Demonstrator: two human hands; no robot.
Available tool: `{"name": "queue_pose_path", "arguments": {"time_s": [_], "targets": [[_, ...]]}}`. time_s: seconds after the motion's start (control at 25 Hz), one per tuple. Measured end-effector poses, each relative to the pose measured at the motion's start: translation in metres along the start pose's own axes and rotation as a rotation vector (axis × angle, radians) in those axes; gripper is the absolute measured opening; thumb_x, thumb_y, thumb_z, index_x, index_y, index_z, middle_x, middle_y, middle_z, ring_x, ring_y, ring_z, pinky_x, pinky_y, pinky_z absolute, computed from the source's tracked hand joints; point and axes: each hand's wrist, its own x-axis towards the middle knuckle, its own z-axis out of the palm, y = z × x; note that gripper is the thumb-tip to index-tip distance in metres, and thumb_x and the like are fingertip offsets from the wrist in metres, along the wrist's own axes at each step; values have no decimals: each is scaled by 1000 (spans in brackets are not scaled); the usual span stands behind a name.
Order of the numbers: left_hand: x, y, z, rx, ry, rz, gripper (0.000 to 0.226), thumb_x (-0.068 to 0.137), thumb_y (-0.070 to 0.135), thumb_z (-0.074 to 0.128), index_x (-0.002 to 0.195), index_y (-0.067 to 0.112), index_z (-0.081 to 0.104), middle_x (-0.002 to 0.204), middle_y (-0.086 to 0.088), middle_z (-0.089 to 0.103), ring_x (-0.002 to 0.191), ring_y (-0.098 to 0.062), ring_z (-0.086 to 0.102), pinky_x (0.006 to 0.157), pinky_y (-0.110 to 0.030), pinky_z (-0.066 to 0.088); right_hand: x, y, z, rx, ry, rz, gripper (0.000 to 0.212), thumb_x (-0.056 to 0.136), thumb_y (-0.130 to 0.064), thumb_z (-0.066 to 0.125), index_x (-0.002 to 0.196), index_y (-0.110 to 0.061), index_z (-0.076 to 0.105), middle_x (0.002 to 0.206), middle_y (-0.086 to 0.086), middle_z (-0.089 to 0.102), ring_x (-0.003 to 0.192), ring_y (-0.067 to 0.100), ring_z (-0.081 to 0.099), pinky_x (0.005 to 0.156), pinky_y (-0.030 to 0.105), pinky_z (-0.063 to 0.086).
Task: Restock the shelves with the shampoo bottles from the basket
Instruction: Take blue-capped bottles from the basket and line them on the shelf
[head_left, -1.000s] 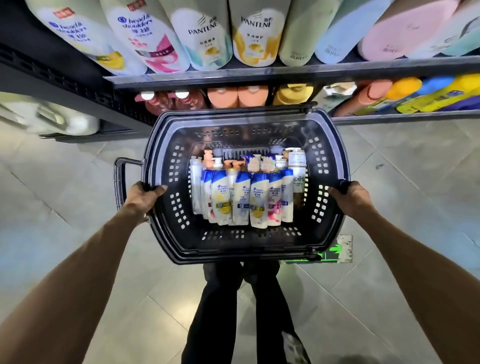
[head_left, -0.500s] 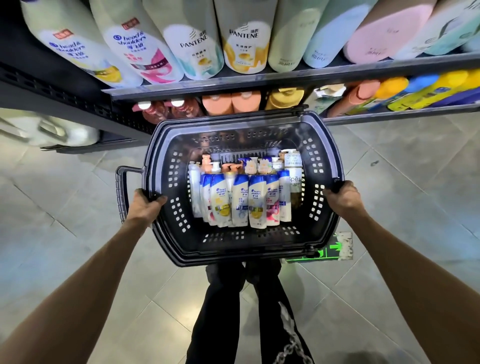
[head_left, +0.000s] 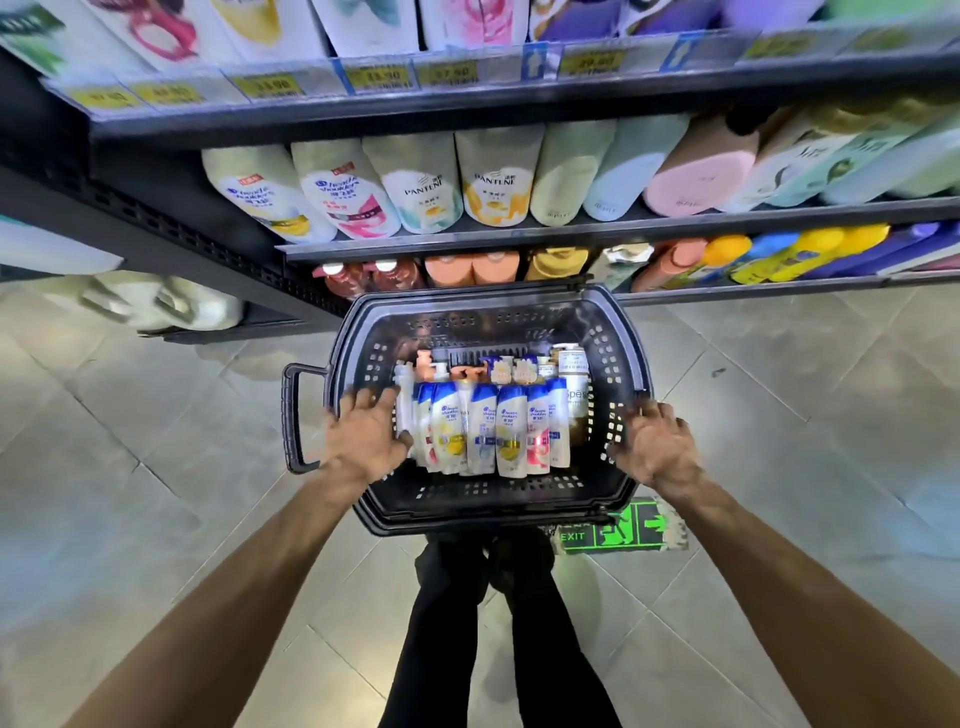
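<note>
A black plastic basket (head_left: 613, 332) sits low in front of the shelves, above my feet. Several white and blue shampoo bottles (head_left: 480, 431) stand packed in a row inside it, with a few pump bottles behind them. My left hand (head_left: 366, 436) hovers over the basket's left rim with fingers spread, close to the leftmost bottle. My right hand (head_left: 657, 447) hovers over the right rim, fingers spread too. Neither hand holds anything. Both are motion-blurred. The middle shelf (head_left: 519, 241) carries large shampoo bottles (head_left: 426, 192) leaning forward.
A lower shelf (head_left: 727, 291) holds orange, yellow and blue bottles. Yellow price tags (head_left: 379, 78) line the top shelf's edge. A side handle (head_left: 293, 415) sticks out left of the basket. A green exit sticker (head_left: 613, 532) lies on the tiled floor by my legs (head_left: 498, 623).
Both hands have let go of the basket's sides and opened above its rims. The basket now sits lower and farther off, and the view has tilted up to show one more shelf.
</note>
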Motion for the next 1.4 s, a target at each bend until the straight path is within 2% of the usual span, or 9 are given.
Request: {"name": "queue_pose_path", "arguments": {"time_s": [0.2, 0.48, 0.68, 0.84, 1.08, 1.28, 1.4], "targets": [[-3, 27, -1, 101, 3, 68, 66, 94, 49, 55, 149, 20, 33, 145, -13, 40, 142, -34, 29, 118, -56, 24, -11, -28, 1, 4, 29, -86, 58, 91, -46, 55, 140, -15, 45, 142, 12, 42, 131, 30, 40, 108, 45, 39], [30, 49, 34, -4, -39, 123, 65, 94, 47, 56, 148, 18, 33, 152, -17, 35, 140, -38, 33, 113, -56, 31, 18, -66, 41, 93, -71, -121, 55, 95, -40, 52, 143, -17, 41, 156, 13, 29, 143, 31, 28, 116, 49, 29], [57, 48, 72, -15, -77, 107, 64, 96, 48, 53, 148, 16, 34, 145, -16, 45, 136, -37, 38, 106, -54, 37, 48, -82, 72, 135, -85, -103, 56, 95, -37, 55, 143, -14, 39, 147, 13, 38, 136, 32, 35, 108, 47, 36], [77, 43, 103, -60, -97, 113, 61, 95, 47, 54, 144, 14, 39, 142, -18, 48, 132, -40, 43, 105, -54, 38, 71, -92, 95, 195, -112, -59, 59, 97, -39, 53, 144, -9, 34, 149, 17, 36, 137, 34, 36, 105, 48, 40], [112, 35, 126, -183, -80, 14, 64, 94, 45, 58, 145, 13, 38, 141, -17, 49, 131, -40, 45, 103, -53, 41, 104, -109, 119, 374, -117, -10, 69, 97, -38, 56, 150, -8, 26, 151, 17, 34, 136, 36, 38, 105, 46, 41], [120, 14, 146, -364, -43, -78, 68, 94, 37, 65, 145, 4, 35, 137, -23, 48, 127, -43, 48, 101, -55, 45, 120, -115, 138, 468, -61, 31, 69, 95, -36, 58, 148, -5, 26, 144, 15, 40, 130, 36, 45, 103, 47, 45], [125, 9, 159, -440, -5, -119, 67, 94, 35, 67, 143, 1, 35, 138, -23, 47, 125, -43, 52, 100, -52, 46, 129, -118, 150, 543, -3, 60, 65, 92, -37, 63, 141, -6, 32, 137, 14, 44, 123, 34, 51, 99, 45, 47]]}}
